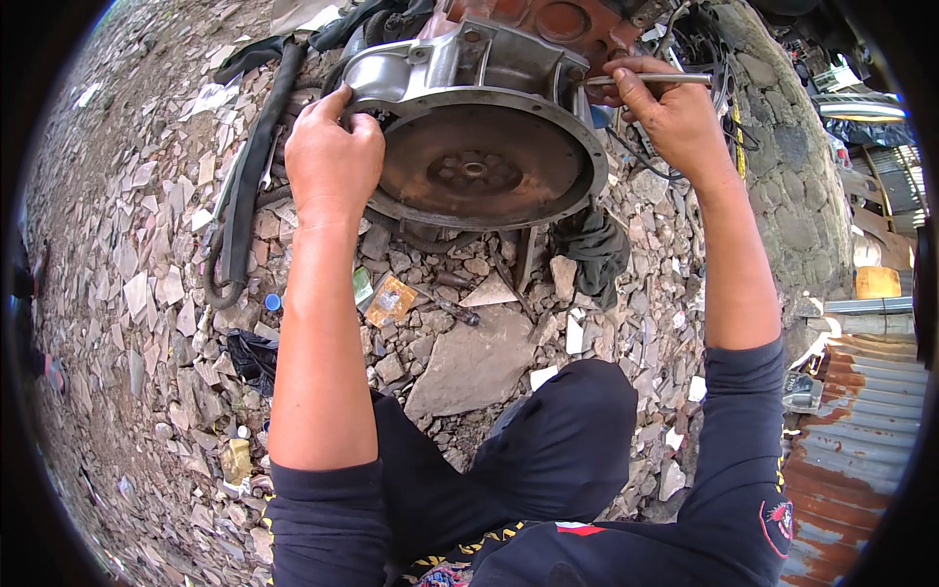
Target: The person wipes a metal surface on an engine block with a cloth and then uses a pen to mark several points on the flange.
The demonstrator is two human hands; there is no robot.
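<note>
In front of me stands a silver metal flywheel housing (523,65) with a round bolted rim. Inside it sits a rusty brown flywheel (430,147) with a bolted hub at its centre. My left hand (335,152) grips the housing's upper left edge, thumb and fingers bent round it. At the upper right, my right hand (665,106) holds a slim metal rod (687,79) between thumb and fingers. The rod lies nearly level, and its left end reaches the housing's right side. Whether that end sits on a bolt, I cannot tell.
A reddish engine block (558,22) is behind the housing. Broken stone covers the ground, with a large flat slab (469,362) before my knees. A black hose (256,176) lies left, a dark cloth (593,252) below the housing's right. Rusty corrugated sheets (851,450) lie right.
</note>
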